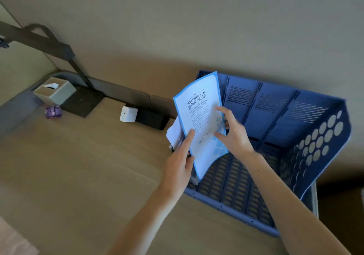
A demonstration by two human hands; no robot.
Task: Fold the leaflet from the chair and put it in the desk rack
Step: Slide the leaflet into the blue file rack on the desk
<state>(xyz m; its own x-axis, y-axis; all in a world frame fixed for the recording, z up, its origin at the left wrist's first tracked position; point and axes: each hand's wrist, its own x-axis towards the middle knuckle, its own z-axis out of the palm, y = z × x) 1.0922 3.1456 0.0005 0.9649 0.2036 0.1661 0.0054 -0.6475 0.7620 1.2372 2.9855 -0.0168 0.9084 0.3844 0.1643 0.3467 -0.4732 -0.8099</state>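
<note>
A white leaflet [199,105] with a light blue border and printed text stands upright over the leftmost slot of the blue desk rack [323,136]. My left hand [180,162] pinches its lower left edge, thumb on the front. My right hand [234,132] holds its right edge, fingers spread around it. The leaflet's lower end dips into the rack. Other white papers [173,134] show behind it on the left, and I cannot tell whether they are part of the leaflet.
The rack stands on a tan desk [78,176] against a beige wall. A white charger [129,114] sits in a black socket box, with a dark lamp base [82,102], a tissue box [55,92] and a small purple object [53,112] further left.
</note>
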